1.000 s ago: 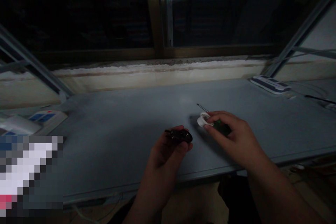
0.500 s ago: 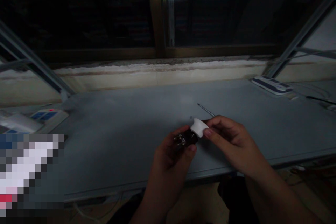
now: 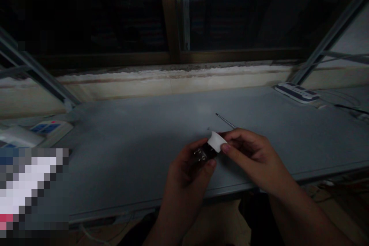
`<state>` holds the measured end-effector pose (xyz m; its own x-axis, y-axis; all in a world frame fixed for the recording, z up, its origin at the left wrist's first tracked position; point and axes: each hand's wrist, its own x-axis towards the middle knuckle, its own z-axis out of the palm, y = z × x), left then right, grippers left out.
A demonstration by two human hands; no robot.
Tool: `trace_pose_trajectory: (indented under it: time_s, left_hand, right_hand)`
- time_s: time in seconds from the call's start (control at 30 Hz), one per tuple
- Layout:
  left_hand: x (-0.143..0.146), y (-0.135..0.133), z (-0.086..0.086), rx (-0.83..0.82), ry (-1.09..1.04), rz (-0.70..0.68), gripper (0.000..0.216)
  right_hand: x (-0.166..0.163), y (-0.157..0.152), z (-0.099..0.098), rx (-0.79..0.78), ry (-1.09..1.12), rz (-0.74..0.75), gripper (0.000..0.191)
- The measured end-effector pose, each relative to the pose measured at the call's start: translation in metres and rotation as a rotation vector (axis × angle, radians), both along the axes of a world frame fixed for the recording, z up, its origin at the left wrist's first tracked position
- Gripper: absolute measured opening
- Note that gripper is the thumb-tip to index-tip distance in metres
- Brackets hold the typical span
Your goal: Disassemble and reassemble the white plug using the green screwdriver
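Note:
My left hand [image 3: 187, 173] is closed around a small black part with metal prongs [image 3: 206, 152], held between thumb and fingers with the prongs pointing left. A flared white cap [image 3: 216, 142] meets its upper right end. My right hand [image 3: 253, 153] pinches the cap's wide side between thumb and fingers. How far the two pieces fit into each other cannot be made out. Beyond the right fingers lies a thin metal rod like a screwdriver shaft [image 3: 225, 120], its near end hidden behind the hand. A tiny dark piece [image 3: 208, 128] rests on the table near the cap.
The grey table [image 3: 129, 153] runs up to a low tiled wall under a dark window. A power strip [image 3: 296, 93] lies at the back right. Another strip with a lit red light [image 3: 53, 126] is at the left. Metal posts rise on both sides.
The white cap now sits closer over the black part, covering more of its end. Both hands have otherwise barely moved, and the view has shifted slightly.

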<state>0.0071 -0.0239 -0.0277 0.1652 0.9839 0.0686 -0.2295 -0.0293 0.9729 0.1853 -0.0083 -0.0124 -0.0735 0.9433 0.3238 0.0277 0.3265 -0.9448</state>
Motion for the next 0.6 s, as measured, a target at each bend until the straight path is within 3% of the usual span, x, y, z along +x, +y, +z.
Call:
trace_pose_trajectory:
  time_s: [0.6]
  left_hand:
    - [0.001, -0.0001, 0.0008, 0.013, -0.031, -0.018, 0.037]
  right_hand:
    - [0.0015, -0.0013, -0.0021, -0.013, 0.028, -0.022, 0.01]
